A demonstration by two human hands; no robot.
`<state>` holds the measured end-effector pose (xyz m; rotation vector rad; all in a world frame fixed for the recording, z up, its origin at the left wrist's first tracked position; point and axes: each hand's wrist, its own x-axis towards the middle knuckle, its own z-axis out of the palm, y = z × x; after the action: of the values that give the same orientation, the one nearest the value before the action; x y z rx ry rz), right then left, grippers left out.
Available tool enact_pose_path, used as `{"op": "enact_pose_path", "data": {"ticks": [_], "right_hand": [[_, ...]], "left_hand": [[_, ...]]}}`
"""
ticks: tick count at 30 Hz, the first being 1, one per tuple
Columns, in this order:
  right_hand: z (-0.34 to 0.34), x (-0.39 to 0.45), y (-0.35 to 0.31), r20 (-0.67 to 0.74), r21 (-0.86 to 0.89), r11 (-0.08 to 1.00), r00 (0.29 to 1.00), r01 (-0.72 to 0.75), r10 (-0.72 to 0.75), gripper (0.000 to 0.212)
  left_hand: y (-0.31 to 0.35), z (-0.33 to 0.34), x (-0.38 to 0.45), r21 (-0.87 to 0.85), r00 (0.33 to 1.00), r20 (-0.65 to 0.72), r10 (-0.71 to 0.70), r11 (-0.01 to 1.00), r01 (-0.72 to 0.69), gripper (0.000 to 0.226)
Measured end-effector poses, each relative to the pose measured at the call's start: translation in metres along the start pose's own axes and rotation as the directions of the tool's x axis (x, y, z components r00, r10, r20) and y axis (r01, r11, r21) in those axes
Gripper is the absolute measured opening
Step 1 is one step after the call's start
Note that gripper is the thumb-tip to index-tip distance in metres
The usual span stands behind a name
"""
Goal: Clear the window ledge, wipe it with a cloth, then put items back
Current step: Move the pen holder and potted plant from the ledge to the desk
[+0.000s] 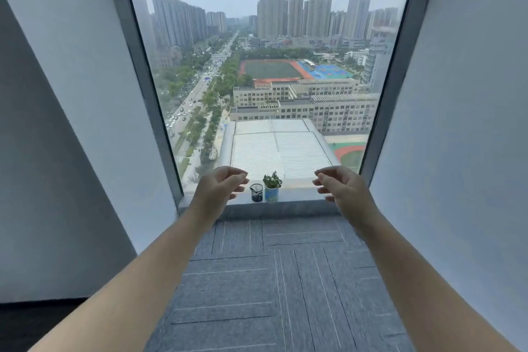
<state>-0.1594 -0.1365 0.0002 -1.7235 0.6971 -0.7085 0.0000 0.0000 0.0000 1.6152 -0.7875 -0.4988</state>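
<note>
Both hands are hanging open w/ nothing in them: left hand (220,187), right hand (340,186). They're prob. reaching to clear the grey stone window ledge (300,197). Small glass beaker (256,193) & little green plant in blue-white pot (272,187) are standing mid-ledge, touching, between the hands.

Your single head-worn wide-angle camera looks forward and down from standing height, facing the tall dark-framed glass window (268,80), with the grey carpet-tiled floor (274,280) nearest and your forearms reaching forward.
</note>
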Motion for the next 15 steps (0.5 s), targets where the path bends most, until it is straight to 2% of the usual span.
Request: {"op": "enact_pose_path", "data": {"ticks": [7,15], "right_hand": [[0.003,0.124,0.054,-0.025,0.033,0.995,0.995,-0.093,0.094,0.007],[0.05,0.283,0.131,0.012,-0.017,0.974,0.974,-0.224,0.224,0.007]], "left_hand": [[-0.044,0.029,0.116,-0.004,0.992,-0.065,-0.111,0.994,0.111,0.012],[-0.127,0.034,0.276,-0.026,0.974,-0.072,-0.215,0.976,0.214,0.013]]}}
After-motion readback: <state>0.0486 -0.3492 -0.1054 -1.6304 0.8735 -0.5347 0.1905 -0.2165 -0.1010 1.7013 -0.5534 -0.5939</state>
